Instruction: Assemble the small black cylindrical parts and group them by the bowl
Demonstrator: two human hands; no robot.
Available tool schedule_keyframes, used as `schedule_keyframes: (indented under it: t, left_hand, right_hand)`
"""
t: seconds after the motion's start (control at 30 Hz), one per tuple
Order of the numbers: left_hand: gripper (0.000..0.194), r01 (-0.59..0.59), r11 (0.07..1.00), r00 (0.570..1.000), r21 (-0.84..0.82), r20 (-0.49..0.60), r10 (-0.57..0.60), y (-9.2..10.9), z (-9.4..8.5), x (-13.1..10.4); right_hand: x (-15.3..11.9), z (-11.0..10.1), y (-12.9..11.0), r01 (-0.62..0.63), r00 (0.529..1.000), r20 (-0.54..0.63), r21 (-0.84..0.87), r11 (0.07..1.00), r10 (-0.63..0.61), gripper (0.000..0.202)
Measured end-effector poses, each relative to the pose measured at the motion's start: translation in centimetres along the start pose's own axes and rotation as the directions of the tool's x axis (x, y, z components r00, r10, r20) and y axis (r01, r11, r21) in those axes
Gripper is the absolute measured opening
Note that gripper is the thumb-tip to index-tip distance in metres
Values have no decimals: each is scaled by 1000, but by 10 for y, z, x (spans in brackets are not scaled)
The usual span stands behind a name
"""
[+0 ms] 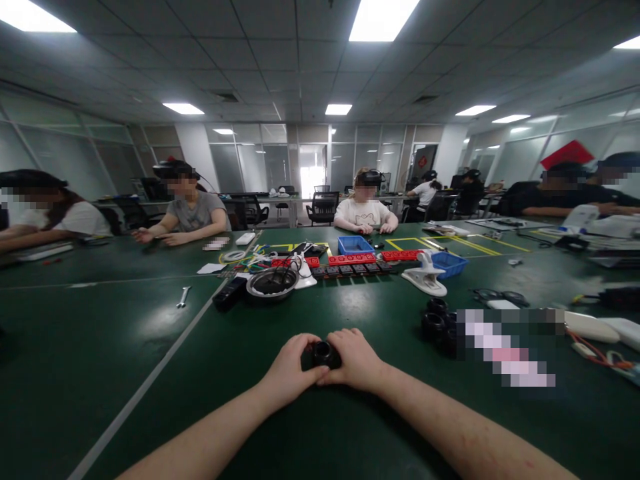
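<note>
A small black cylindrical part (323, 351) with a round opening on top stands on the green table in front of me. My left hand (294, 365) curls around its left side, thumb along the near edge. From the right, my right hand (354, 360) wraps it too, so the two thumbs almost meet in front. The fingers hide much of its sides and base. Similar black parts (434, 325) are clustered on the table to the right of my hands.
A round metal dish (273, 285), a black handheld device (230, 293) and a wrench (184, 297) lie left. Red strips (352, 259), blue bins (356, 245) and a white clip stand (427, 277) are ahead. Cables and white devices lie right. Several people sit around the table.
</note>
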State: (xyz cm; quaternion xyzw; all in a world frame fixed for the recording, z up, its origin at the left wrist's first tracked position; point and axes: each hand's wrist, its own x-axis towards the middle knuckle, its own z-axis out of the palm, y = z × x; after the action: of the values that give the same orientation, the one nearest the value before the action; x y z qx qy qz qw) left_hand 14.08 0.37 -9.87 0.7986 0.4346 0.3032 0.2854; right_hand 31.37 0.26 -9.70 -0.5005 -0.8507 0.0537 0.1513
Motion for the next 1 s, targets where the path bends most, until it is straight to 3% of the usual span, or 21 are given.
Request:
schedule_keyframes:
  t: [0.13, 0.23, 0.33, 0.4, 0.5, 0.63, 0.77, 0.87, 1.0]
  left_hand:
    - [53, -50, 998, 999, -24, 20, 51, -3, -5, 1]
    - [40, -46, 998, 996, -33, 72, 48, -1, -11, 4]
    - [39, -27, 998, 993, -60, 114, 33, 1, -14, 7]
    - [40, -12, 997, 994, -76, 108, 20, 0, -12, 8]
    - [37, 38, 998, 999, -58, 4, -38, -2, -4, 7]
    - [35, 52, 999, 995, -16, -82, -53, -5, 2, 7]
    - [38, -9, 1000, 999, -27, 35, 10, -6, -8, 8]
    - [40, -28, 998, 991, -50, 127, 34, -4, -17, 9]
    - [40, -12, 998, 991, -59, 134, 20, -1, -18, 9]
  right_hand:
    - [1, -10, 13, 48, 989, 125, 244, 969, -80, 61]
    - [4, -12, 24, 41, 969, 213, 355, 934, -124, 41]
    - [7, -7, 28, -14, 959, 263, 427, 904, -109, 26]
    - [7, -2, 24, -73, 967, 253, 420, 905, -39, 28]
    - [5, 4, 10, -136, 984, 143, 251, 958, 103, 37]
    - [3, 4, -4, -112, 994, -9, -15, 994, 112, 44]
    - [3, -5, 7, -8, 997, 74, 140, 990, -3, 52]
    - [6, -9, 21, 42, 979, 175, 330, 943, -105, 37]
    - [8, -3, 25, -50, 979, 202, 383, 922, -30, 18]
